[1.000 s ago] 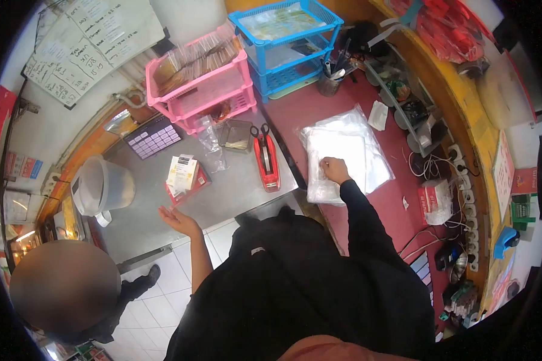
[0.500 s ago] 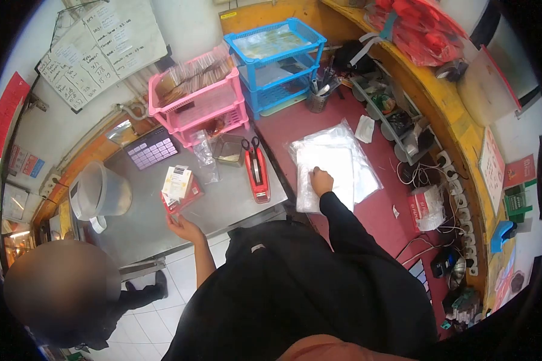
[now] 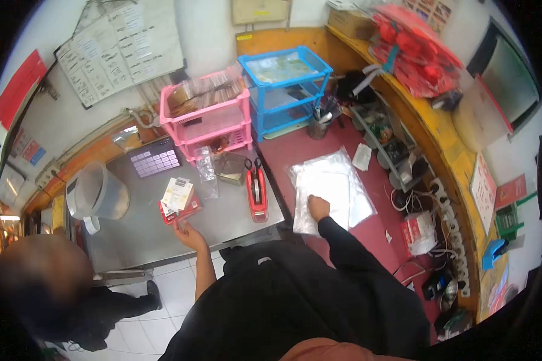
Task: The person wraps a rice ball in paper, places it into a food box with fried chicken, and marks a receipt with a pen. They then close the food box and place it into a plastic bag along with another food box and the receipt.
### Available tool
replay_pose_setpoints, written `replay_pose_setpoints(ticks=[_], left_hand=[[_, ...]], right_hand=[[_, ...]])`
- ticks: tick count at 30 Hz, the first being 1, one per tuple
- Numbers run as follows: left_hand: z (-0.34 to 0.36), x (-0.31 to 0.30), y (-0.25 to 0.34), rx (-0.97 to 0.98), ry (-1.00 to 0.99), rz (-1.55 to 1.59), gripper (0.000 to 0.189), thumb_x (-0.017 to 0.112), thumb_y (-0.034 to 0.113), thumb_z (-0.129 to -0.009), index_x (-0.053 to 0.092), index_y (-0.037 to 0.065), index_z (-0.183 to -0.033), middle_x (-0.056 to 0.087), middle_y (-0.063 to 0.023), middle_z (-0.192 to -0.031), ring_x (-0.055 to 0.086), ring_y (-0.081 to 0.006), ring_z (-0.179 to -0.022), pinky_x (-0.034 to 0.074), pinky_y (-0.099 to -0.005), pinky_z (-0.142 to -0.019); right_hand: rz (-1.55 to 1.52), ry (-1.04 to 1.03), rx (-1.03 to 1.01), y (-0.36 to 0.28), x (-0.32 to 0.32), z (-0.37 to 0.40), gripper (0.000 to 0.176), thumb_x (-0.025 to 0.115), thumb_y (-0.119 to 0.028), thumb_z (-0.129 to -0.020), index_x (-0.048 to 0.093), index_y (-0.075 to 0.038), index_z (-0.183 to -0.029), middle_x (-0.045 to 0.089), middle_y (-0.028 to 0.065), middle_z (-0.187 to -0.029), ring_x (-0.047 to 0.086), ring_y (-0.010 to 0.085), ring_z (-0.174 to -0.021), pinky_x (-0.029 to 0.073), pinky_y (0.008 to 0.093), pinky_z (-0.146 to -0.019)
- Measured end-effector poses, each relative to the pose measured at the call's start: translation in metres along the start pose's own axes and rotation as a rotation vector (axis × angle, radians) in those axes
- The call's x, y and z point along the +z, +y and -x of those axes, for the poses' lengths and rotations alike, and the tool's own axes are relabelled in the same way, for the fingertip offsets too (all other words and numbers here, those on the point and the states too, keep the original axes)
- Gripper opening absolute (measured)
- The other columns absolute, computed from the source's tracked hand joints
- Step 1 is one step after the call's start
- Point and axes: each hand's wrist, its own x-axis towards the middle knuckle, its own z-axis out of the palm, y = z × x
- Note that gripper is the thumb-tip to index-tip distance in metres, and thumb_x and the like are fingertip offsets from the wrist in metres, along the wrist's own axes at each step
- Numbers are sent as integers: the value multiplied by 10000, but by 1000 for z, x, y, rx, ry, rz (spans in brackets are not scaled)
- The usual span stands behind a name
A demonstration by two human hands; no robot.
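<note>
My right hand (image 3: 319, 208) rests on a stack of clear plastic bags (image 3: 336, 180) on the red tabletop. Its fingers are curled closed, and I cannot make out whether they pinch a bag. My left hand (image 3: 191, 236) is palm up at the near edge of the metal table, fingers loosely bent and apart, with nothing visible in them. Just beyond its fingertips lies a red packet (image 3: 189, 209) with a white and yellow paper box (image 3: 177, 194) on top. A red tape dispenser (image 3: 258, 201), with black-handled scissors (image 3: 253, 163) against it, stands between the hands.
Behind are a pink basket rack (image 3: 206, 127) full of cards and a blue tiered rack (image 3: 286, 90). A clear bucket (image 3: 105, 192) and a purple keyboard (image 3: 155, 159) are left. Power sockets and cables (image 3: 412, 195) line the right. Another person (image 3: 84, 313) is lower left.
The view has tilted up a little, so the tables appear lower. My left hand has shifted slightly right along the red packet's near edge. My right hand stays on the plastic bags.
</note>
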Motion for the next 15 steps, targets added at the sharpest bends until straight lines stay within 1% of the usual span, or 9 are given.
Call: replay_pose_setpoints(ticks=[1, 2, 4, 5, 6, 9, 12, 15], left_hand=[[2, -1, -5, 15, 9, -16, 422, 523, 64, -924, 419, -43, -1319, 441, -170, -1391, 474, -230, -1236, 404, -305, -960], [3, -1, -11, 29, 16, -34, 420, 522, 60, -922, 424, -43, -1317, 440, -168, -1396, 481, -223, -1227, 407, -299, -953], [4, -3, -15, -14, 19, 24, 423, 522, 51, -914, 429, -37, -1318, 446, -172, -1395, 491, -219, -1216, 413, -292, -941], [5, -5, -17, -36, 18, 50, 425, 522, 46, -911, 431, -33, -1318, 448, -174, -1394, 497, -217, -1210, 416, -289, -935], [8, -7, -13, -56, 23, 48, 424, 520, 41, -907, 436, -31, -1316, 457, -174, -1387, 504, -217, -1202, 420, -287, -927], [10, -10, -4, -91, 47, 31, 414, 518, 31, -898, 454, -25, -1303, 485, -174, -1361, 530, -217, -1169, 434, -285, -904], [6, -16, -20, -81, 80, 7, 389, 523, 34, -895, 484, -26, -1277, 518, -168, -1322, 555, -217, -1124, 444, -288, -889], [8, -17, -17, -98, 72, -1, 360, 533, 40, -897, 502, -28, -1250, 544, -161, -1276, 558, -214, -1115, 453, -293, -897]], right_hand=[[-7, 34, -17, 1, 4, 2, 141, 505, -151, -843, 623, -76, -861, 656, 152, -721, 660, 347, -651, 521, 463, -591], [-6, -12, 29, 3, 7, 2, 152, 578, -188, -819, 610, -88, -929, 648, 143, -811, 659, 338, -700, 523, 455, -612], [-113, 103, 52, -2, -16, 11, 226, 645, -209, -775, 588, -95, -962, 621, 133, -898, 654, 326, -746, 525, 445, -632], [-169, 155, 65, -3, -24, 15, 275, 678, -220, -753, 576, -98, -978, 607, 129, -942, 651, 320, -769, 525, 439, -642], [-147, 92, 68, -1, -23, 12, 410, 750, -243, -681, 554, -108, -1014, 560, 113, -1003, 639, 308, -817, 524, 431, -671], [-89, 84, 19, 0, -20, 10, 304, 698, -227, -743, 567, -108, -990, 560, 111, -959, 635, 308, -762, 524, 424, -632], [37, 113, -43, 6, 19, 3, 194, 633, -189, -802, 575, -112, -970, 548, 110, -954, 627, 304, -717, 521, 408, -586], [-50, 289, -23, 3, 20, 7, 116, 582, -148, -833, 583, -113, -943, 543, 105, -969, 620, 302, -690, 514, 398, -555]])
